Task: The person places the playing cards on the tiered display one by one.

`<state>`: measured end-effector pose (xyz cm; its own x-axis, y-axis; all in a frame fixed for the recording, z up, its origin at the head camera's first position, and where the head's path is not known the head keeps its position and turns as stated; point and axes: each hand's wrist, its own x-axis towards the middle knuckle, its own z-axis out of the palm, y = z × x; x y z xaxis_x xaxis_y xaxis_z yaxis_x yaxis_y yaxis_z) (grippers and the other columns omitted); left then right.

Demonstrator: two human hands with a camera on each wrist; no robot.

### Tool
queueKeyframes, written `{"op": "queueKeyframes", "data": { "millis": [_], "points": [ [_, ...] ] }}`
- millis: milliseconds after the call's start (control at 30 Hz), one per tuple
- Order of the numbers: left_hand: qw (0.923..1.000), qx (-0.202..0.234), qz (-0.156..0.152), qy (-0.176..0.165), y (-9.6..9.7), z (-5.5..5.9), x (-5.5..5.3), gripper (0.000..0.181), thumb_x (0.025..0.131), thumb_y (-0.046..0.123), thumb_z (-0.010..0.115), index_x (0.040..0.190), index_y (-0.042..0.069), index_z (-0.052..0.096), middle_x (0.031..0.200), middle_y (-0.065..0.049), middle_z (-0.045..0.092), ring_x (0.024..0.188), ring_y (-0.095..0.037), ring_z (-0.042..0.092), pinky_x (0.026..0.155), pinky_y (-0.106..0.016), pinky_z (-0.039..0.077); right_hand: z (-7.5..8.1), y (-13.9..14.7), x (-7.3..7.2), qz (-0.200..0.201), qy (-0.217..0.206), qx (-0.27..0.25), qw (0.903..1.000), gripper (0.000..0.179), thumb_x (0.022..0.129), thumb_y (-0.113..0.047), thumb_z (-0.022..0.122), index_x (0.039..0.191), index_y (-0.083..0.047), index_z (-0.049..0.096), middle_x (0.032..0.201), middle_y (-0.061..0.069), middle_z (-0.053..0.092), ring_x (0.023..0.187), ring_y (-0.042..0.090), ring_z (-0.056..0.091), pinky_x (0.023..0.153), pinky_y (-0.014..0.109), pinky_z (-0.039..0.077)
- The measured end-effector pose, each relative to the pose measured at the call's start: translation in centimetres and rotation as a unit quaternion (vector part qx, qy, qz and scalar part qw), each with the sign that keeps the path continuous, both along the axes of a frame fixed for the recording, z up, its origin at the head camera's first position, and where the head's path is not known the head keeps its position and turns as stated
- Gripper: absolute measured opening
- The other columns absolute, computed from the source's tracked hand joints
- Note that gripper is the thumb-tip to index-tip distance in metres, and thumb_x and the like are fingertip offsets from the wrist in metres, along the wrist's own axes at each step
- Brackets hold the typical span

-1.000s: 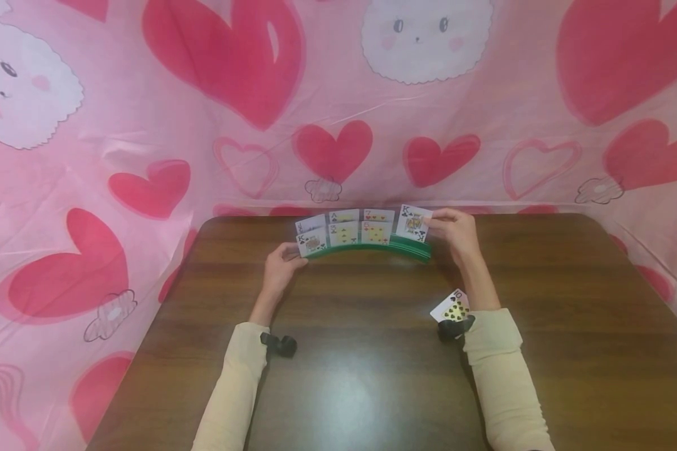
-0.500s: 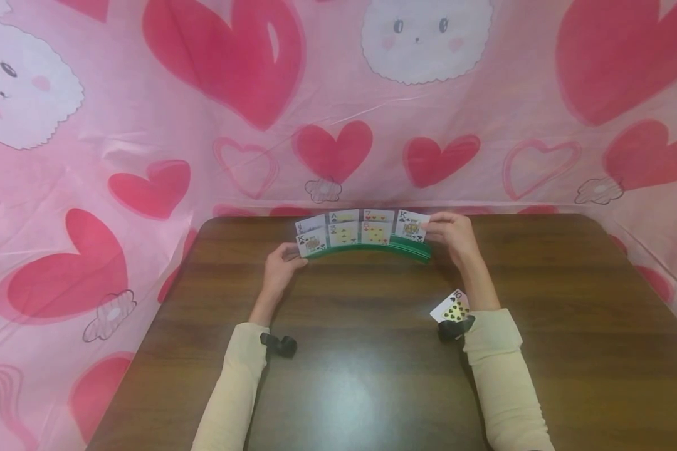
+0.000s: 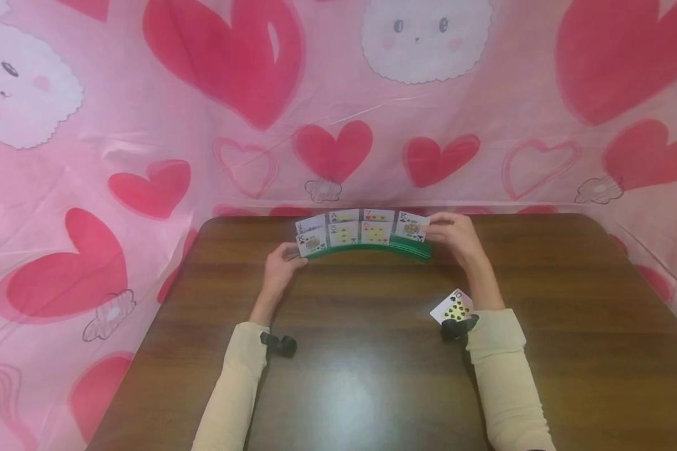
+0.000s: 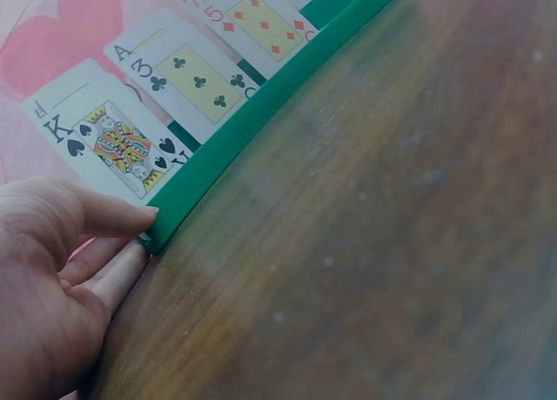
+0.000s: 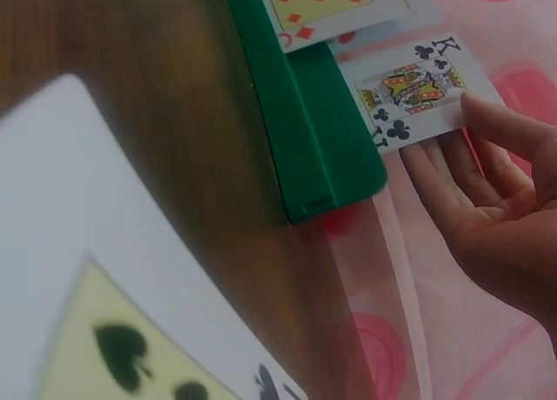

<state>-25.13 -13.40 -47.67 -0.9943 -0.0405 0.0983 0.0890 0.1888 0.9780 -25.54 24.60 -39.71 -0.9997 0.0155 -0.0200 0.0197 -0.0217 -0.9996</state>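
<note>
A curved green card holder (image 3: pixel 410 245) stands near the table's back edge with playing cards upright in two rows. My left hand (image 3: pixel 280 266) grips its left end, thumb in front beside the king of spades (image 4: pixel 126 148). Along the front row follow the three of clubs (image 4: pixel 200 85) and five of diamonds (image 4: pixel 263 24). An ace (image 3: pixel 344 216), a seven (image 3: pixel 378 215) and a card hard to read show behind them. At the right end, my right hand (image 3: pixel 458 238) pinches the king of clubs (image 5: pixel 413 85) by its outer edge; its lower edge meets the holder's rear row.
A ten of spades (image 3: pixel 450 307) lies face up on the brown wooden table (image 3: pixel 350 351), partly hidden by the right wrist's black camera (image 3: pixel 457 327). A pink cloth (image 3: pixel 389 106) printed with hearts hangs behind and to the left of the table.
The king of clubs has come down and slightly left, into line with the rear row, with my right hand holding it throughout. My left hand has stayed on the holder.
</note>
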Motion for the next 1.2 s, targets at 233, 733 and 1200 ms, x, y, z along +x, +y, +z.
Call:
{"op": "queueKeyframes", "data": {
  "millis": [233, 733, 1200],
  "points": [
    [1.0, -0.004, 0.0, -0.002, 0.0, 0.5, 0.3, 0.028, 0.08, 0.004, 0.069, 0.107, 0.004, 0.06, 0.11, -0.011, 0.062, 0.105, -0.023, 0.058, 0.088, -0.039, 0.045, 0.9, 1.8, 1.0, 0.044, 0.036, 0.093, 0.994, 0.036, 0.08, -0.008, 0.071, 0.109, 0.009, 0.06, 0.102, 0.021, 0.064, 0.092, 0.03, 0.063, 0.078, 0.037, 0.05],
    [1.0, -0.009, 0.002, -0.002, -0.1, 0.1, 0.1, 0.029, 0.08, 0.006, 0.069, 0.108, 0.006, 0.06, 0.111, -0.01, 0.062, 0.105, -0.022, 0.057, 0.089, -0.04, 0.044, 1.1, 6.7, 4.1, 0.241, -0.035, 0.289, 0.926, 0.041, 0.082, -0.019, 0.069, 0.112, 0.005, 0.056, 0.1, 0.02, 0.064, 0.09, 0.032, 0.061, 0.078, 0.033, 0.05],
    [0.9999, -0.012, -0.004, 0.002, 0.0, 0.2, 0.3, 0.027, 0.082, 0.008, 0.068, 0.107, 0.008, 0.06, 0.11, -0.006, 0.062, 0.105, -0.02, 0.057, 0.09, -0.04, 0.044, -0.1, 6.7, 5.1, 0.244, -0.126, 0.501, 0.821, 0.038, 0.073, -0.033, 0.077, 0.081, -0.002, 0.056, 0.068, 0.006, 0.049, 0.062, 0.021, 0.046, 0.053, 0.032, 0.04]
  ]
}}
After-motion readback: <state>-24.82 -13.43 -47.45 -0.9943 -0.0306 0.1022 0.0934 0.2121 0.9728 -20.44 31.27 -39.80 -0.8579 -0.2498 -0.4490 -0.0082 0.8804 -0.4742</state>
